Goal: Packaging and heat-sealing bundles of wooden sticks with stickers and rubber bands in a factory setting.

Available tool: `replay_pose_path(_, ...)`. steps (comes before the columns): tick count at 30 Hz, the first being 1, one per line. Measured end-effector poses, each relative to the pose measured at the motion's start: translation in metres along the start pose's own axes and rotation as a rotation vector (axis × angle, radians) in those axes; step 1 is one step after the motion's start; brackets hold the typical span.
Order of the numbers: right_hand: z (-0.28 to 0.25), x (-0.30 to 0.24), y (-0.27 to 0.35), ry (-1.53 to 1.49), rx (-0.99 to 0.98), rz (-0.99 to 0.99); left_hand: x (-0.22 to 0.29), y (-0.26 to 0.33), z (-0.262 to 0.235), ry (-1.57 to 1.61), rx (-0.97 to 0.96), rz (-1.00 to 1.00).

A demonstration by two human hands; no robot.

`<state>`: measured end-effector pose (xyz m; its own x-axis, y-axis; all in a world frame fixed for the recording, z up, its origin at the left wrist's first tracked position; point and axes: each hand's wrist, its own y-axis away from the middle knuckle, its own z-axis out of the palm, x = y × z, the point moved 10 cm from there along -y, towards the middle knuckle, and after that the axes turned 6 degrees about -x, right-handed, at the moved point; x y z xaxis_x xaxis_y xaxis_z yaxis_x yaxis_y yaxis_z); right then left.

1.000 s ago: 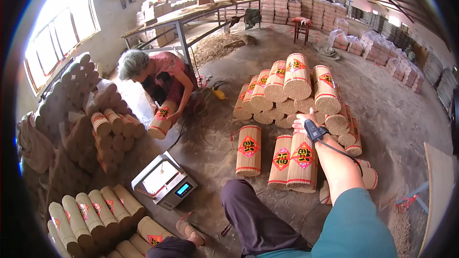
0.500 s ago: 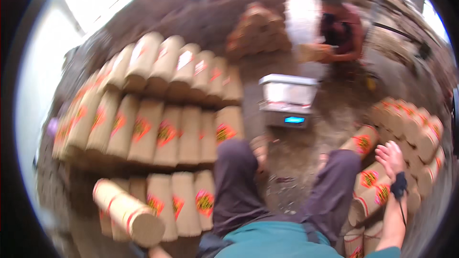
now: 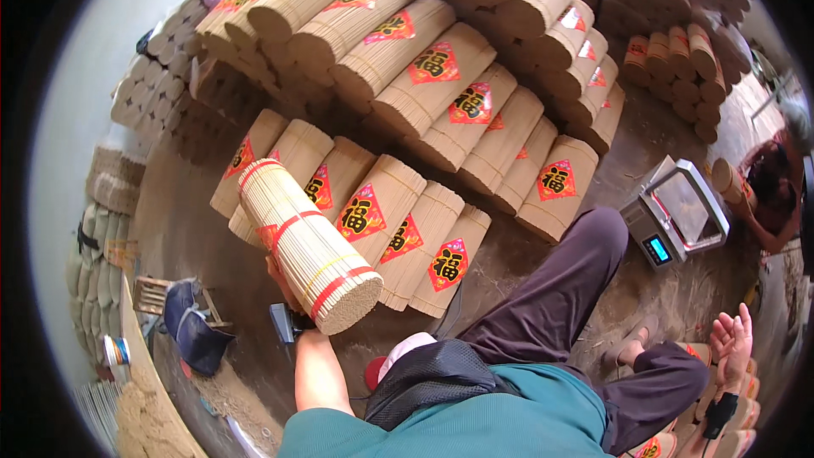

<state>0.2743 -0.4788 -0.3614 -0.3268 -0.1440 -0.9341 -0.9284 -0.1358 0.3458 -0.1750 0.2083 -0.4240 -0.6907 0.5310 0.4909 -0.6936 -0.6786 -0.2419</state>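
- A teal short-sleeved shirt (image 3: 475,420) covers the body.
- Dark purple trousers (image 3: 560,305) cover both legs.
- Sandals (image 3: 632,343) are on the feet.
- A black strap (image 3: 721,414) wraps the right wrist, another black band (image 3: 292,321) the left.
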Motion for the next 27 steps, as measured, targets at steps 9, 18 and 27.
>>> replay_pose_path(9, 0.111, -0.017, -0.005, 0.144, -0.141, 0.094, -0.036, 0.01, 0.001, -0.379, 0.19, -0.042)
replay_pose_path(18, 0.291, -0.047, 0.046, 0.219, -0.849, -0.115, -0.091, -0.048, 0.022, -0.284, 0.171, -0.26)
replay_pose_path(27, 0.33, -0.076, 0.083, 0.128, -0.899, -0.421, -0.203, -0.104, 0.099, -0.262, -0.028, -0.554)
